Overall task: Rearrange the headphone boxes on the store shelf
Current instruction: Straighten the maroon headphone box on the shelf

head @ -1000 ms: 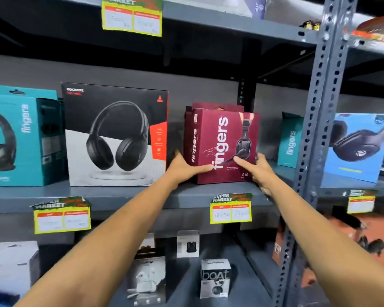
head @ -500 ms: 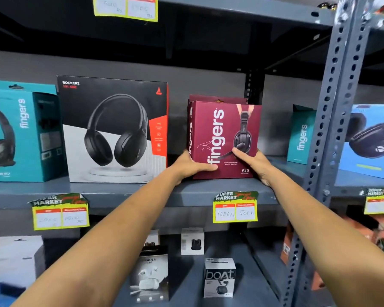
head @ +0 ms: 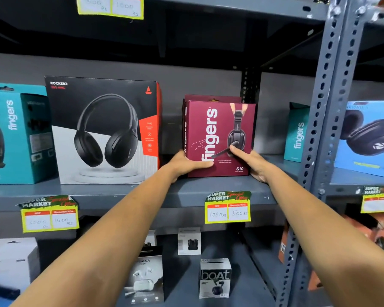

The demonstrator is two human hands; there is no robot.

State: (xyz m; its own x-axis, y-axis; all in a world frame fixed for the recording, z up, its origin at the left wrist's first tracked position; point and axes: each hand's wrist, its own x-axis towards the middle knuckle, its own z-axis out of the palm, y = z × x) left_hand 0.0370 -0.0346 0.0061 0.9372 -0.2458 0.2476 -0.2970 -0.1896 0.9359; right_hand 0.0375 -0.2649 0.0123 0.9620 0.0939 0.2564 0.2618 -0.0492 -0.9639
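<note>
A maroon "fingers" headphone box (head: 217,129) stands upright on the middle grey shelf (head: 142,191). My left hand (head: 184,163) grips its lower left corner and my right hand (head: 248,161) grips its lower right corner, thumbs on the front face. A second maroon box (head: 211,97) stands right behind it, mostly hidden. To the left stands a large black and white Rockerz headphone box (head: 102,129), and further left a teal "fingers" box (head: 16,134).
A perforated grey upright post (head: 324,129) rises on the right, with a teal box (head: 297,131) and a blue headphone box (head: 368,136) beyond it. Yellow price tags (head: 227,209) hang on the shelf edge. Small earbud boxes (head: 214,278) sit on the lower shelf.
The maroon box has turned from angled to square with the shelf front between my hands. My view has moved closer and slightly down.
</note>
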